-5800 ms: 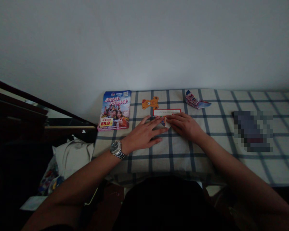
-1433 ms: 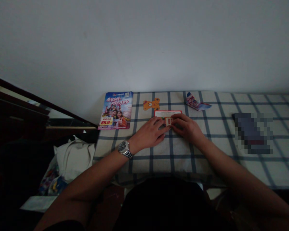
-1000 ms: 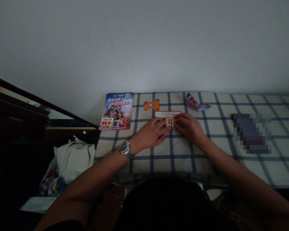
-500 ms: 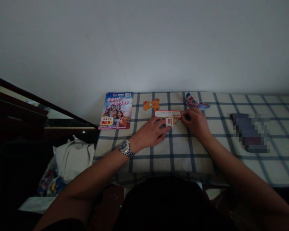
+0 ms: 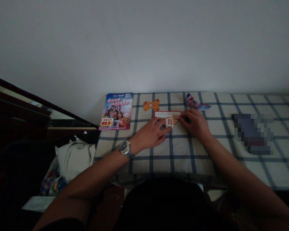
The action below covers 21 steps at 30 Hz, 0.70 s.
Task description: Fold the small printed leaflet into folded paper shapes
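Note:
A partly folded paper flyer (image 5: pixel 168 114), white with a red border and colourful print, lies on the checked cloth in front of me. My left hand (image 5: pixel 154 131), with a metal watch on its wrist, rests over the flyer's left part, fingers spread and pressing it down. At its right corner, my right hand (image 5: pixel 194 122) has thumb and forefinger pinched on the paper edge. Just beyond my right hand lies a folded blue and red paper piece (image 5: pixel 196 102). An orange bear-shaped cut-out (image 5: pixel 151 104) lies beyond my left hand.
A stack of printed flyers (image 5: pixel 117 110) sits at the table's far left corner. Farther right is a dark, blurred-out flat object (image 5: pixel 251 133). The checked tablecloth (image 5: pixel 139 162) reaches the wall. A white bag (image 5: pixel 74 157) and a dark wooden frame (image 5: pixel 69 110) stand to the left.
My right hand has shifted slightly left, its fingertips now on the flyer's right corner. My left hand stays in place on the paper.

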Tool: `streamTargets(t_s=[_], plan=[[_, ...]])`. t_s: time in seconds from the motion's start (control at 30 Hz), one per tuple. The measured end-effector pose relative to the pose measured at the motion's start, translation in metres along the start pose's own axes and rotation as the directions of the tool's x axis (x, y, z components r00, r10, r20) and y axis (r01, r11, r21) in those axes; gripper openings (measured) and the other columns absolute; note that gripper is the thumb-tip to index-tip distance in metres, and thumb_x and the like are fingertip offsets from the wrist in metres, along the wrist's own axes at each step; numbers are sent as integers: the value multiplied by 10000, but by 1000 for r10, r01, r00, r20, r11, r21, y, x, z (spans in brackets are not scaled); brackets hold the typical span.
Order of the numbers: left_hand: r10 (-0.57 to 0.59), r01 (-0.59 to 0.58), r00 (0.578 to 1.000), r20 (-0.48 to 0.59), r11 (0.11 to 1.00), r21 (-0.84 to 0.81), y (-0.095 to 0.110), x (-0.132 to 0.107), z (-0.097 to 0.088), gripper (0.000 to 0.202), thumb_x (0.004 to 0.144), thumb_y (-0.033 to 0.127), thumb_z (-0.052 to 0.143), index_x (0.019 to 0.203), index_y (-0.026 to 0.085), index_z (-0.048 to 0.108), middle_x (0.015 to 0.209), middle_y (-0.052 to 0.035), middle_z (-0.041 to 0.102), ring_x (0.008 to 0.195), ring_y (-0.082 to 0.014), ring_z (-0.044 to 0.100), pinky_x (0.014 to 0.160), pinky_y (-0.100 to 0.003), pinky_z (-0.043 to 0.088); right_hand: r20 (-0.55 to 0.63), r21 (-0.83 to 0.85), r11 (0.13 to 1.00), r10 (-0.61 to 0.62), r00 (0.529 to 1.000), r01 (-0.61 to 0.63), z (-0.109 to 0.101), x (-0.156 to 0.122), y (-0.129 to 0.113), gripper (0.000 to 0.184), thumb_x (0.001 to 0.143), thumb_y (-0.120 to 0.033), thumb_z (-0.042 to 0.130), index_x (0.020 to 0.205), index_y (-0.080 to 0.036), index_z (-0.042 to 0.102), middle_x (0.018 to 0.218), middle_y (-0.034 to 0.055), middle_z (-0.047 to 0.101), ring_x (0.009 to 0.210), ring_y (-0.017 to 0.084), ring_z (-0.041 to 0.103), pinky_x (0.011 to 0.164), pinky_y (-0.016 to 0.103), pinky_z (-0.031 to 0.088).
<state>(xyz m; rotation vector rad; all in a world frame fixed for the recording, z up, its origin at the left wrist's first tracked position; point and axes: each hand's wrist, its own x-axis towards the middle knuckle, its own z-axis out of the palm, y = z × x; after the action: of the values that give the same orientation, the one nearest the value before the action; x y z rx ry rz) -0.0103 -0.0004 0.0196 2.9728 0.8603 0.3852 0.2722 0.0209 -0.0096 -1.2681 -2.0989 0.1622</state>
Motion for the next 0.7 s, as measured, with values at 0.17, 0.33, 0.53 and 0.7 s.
streamTargets(t_s=[0.17,0.33,0.53,0.7], plan=[[-18,18,1000,15,1000,-9,1,1,1,408,1033,278,570,1435,218,615,1364,-150,549,1347,-349,489,1192,-553,454,60,51,990,-135,989,132,6,-1,3,119,997,-265,677,1080,-238,758,1180,99,779,1084,296,716,965,499,572],[-59,59,998,19,998,21,1,-1,1,397,1063,351,581,1448,257,611,1419,-136,550,1380,-344,510,1265,-645,337,57,77,984,-165,985,160,6,-2,1,129,1005,-243,672,1086,-228,771,1182,109,786,1076,292,730,948,500,601],[-110,110,994,0,993,32,-2,-4,-1,418,1094,441,544,1459,244,598,1550,-131,524,1504,-335,447,1300,-631,300,63,69,982,-182,981,178,0,-2,-5,127,1005,-254,677,1050,-230,793,1191,117,786,1073,298,729,949,518,609],[-172,172,985,-15,985,26,-9,-2,-1,451,1106,439,520,1487,204,574,1551,-123,552,1490,-308,473,1293,-562,344,117,144,960,-259,959,241,-1,-2,-15,130,1020,-245,663,1035,-230,792,1215,101,808,1207,312,731,997,523,593]])
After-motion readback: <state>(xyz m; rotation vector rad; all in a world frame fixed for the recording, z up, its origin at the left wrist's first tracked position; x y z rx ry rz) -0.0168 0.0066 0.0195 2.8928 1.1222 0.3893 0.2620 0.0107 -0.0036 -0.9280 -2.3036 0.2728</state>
